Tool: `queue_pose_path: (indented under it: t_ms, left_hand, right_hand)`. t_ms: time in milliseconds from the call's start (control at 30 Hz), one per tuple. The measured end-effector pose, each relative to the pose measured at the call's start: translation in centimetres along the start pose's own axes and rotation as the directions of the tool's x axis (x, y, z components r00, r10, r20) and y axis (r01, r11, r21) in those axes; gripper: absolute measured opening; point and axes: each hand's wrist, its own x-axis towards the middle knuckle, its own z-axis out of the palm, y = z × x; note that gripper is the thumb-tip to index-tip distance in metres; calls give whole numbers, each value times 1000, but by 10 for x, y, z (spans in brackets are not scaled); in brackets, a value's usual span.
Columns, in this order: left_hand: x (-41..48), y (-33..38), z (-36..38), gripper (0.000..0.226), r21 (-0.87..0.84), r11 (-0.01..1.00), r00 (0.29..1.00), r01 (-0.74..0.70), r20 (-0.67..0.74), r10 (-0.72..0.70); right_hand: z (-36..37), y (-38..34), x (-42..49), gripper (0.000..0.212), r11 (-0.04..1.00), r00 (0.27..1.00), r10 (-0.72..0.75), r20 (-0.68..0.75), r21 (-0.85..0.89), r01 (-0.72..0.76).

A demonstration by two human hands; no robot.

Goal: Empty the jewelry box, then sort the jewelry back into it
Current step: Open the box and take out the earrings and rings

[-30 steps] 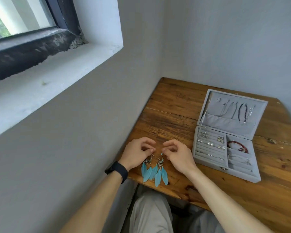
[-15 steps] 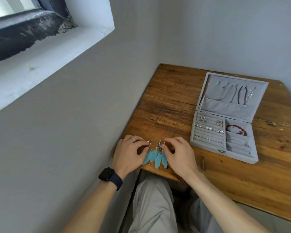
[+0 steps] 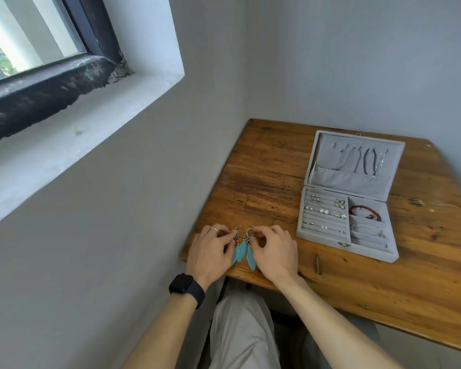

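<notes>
A grey jewelry box point(image 3: 328, 235) lies open on the wooden table point(image 3: 264, 182), its lid propped up with several necklaces point(image 3: 367, 162) hanging inside. The base holds several small earrings point(image 3: 325, 210) in ring rows and a red bracelet point(image 3: 365, 211) in a right compartment. At the table's near left corner lie two blue feather earrings point(image 3: 244, 251). My left hand point(image 3: 210, 253) pinches the top of the left earring, and my right hand point(image 3: 273, 251) pinches the top of the right one.
A grey wall runs along the table's left edge, with a window sill point(image 3: 64, 121) above. Another wall stands behind the table. My knees in light trousers point(image 3: 242, 331) sit below the near edge. A black watch point(image 3: 186, 288) is on my left wrist.
Both hands have lowered the feather earrings from hanging just above the table onto its near corner. The camera view has shifted too.
</notes>
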Motion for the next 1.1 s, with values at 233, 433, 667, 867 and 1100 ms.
queue_pose_path:
  t_ms: [233, 433, 667, 867, 1100]
  left_hand:
    - [8, 2, 2, 33, -36, 998, 998, 57, -17, -57]
    - [8, 3, 0, 32, -58, 996, 998, 68, -14, -68]
    - [2, 4, -14, 32, -118, 991, 998, 65, 21, -63]
    - [1, 28, -23, 35, -135, 991, 1000, -16, -22, 13]
    - [16, 87, -15, 37, -119, 982, 989, -146, -48, 141]
  right_hand:
    - [2, 0, -2, 26, 999, 1000, 25, -17, 26, -25]
    - [0, 1, -3, 25, 997, 1000, 11, 1, 73, -11]
    - [-25, 16, -20, 29, 964, 996, -73, 54, 261, 56]
    - [-63, 42, -47, 28, 957, 982, -185, -34, 220, 188]
    - [-112, 80, -47, 27, 971, 975, -198, -99, 116, 209]
